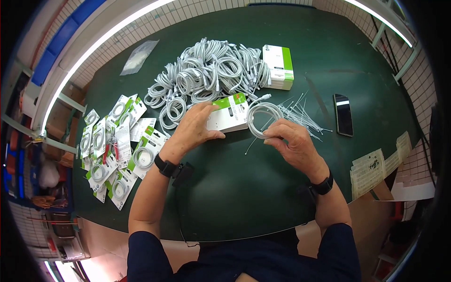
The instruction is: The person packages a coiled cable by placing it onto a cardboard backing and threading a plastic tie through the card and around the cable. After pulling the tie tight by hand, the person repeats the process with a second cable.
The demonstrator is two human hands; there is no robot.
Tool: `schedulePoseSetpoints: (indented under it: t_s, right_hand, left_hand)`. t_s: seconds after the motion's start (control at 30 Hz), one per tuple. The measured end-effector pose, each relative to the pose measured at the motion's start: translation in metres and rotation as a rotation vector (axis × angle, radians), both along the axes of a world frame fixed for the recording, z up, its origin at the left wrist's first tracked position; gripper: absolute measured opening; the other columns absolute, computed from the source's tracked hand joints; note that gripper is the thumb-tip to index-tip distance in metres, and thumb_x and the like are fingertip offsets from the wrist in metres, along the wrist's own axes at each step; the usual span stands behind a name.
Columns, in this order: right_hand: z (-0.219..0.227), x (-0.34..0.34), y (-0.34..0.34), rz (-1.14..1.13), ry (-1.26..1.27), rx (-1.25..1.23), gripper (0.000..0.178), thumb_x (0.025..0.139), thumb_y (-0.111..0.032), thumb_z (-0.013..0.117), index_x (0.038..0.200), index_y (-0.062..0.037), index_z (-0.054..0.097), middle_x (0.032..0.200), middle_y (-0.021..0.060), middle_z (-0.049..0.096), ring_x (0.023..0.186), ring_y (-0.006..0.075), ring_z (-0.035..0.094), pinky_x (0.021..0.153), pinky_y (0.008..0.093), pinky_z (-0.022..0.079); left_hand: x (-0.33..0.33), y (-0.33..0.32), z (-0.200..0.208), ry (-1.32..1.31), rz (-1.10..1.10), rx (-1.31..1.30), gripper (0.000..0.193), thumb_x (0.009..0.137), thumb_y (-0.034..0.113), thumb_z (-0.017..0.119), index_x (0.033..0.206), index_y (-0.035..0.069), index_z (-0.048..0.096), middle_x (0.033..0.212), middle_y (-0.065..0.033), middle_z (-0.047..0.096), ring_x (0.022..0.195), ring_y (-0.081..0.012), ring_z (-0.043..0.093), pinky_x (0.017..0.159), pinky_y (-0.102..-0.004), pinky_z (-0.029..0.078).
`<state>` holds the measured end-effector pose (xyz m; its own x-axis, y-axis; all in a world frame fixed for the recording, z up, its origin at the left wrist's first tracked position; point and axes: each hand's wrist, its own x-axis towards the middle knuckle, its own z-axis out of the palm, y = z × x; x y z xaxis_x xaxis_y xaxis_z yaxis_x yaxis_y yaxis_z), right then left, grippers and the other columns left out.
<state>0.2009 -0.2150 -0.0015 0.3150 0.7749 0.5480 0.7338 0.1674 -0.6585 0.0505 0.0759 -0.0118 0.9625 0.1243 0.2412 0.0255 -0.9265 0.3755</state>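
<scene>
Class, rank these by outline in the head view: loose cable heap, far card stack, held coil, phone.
1. Loose cable heap
2. Far card stack and held coil: too similar to rank
3. Phone

Print noted on near card stack (229,117), far card stack (275,63), packaged cards (152,136), yellowed sheets (368,176); from here, too small to read

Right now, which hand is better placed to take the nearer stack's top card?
Likely your left hand: it's at the left edge of that card stack, while your right hand holds a coiled cable.
</scene>
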Motion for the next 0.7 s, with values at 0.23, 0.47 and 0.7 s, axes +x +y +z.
schedulePoseSetpoints:
  t_s: [0.23, 0.47, 0.7]
  right_hand:
    - [0.000, -0.002, -0.004, -0.024, 0.163, 0.085, 0.020, 0.088, 0.003, 0.081, 0.104, -0.0008, 0.069, 0.098, 0.0101, 0.071, 0.085, 0.0192, 0.069, 0.075, 0.0311, 0.056]
    - [-0.005, -0.003, -0.002, -0.044, 0.275, 0.168, 0.022, 0.092, 0.000, 0.080, 0.109, -0.0005, 0.067, 0.101, 0.0093, 0.070, 0.090, 0.0164, 0.068, 0.077, 0.0288, 0.055]
    - [-0.009, -0.052, 0.017, 0.076, 0.146, 0.062, 0.023, 0.092, 0.000, 0.080, 0.112, -0.0012, 0.067, 0.100, 0.0097, 0.070, 0.087, 0.0175, 0.069, 0.075, 0.0306, 0.056]
  left_hand:
    - [-0.007, 0.001, 0.000, -0.238, -0.006, 0.239, 0.030, 0.089, 0.013, 0.078, 0.117, 0.003, 0.071, 0.114, -0.0141, 0.076, 0.105, -0.0359, 0.074, 0.091, -0.0427, 0.060]
    - [-0.055, -0.083, 0.041, -0.333, -0.138, 0.402, 0.020, 0.086, 0.008, 0.074, 0.105, 0.005, 0.070, 0.098, -0.0075, 0.074, 0.087, -0.0242, 0.074, 0.073, -0.0358, 0.058]
    - [-0.079, -0.125, 0.014, -0.146, -0.128, 0.249, 0.019, 0.084, 0.011, 0.078, 0.101, 0.007, 0.070, 0.089, -0.0043, 0.069, 0.076, -0.0211, 0.068, 0.065, -0.0371, 0.054]
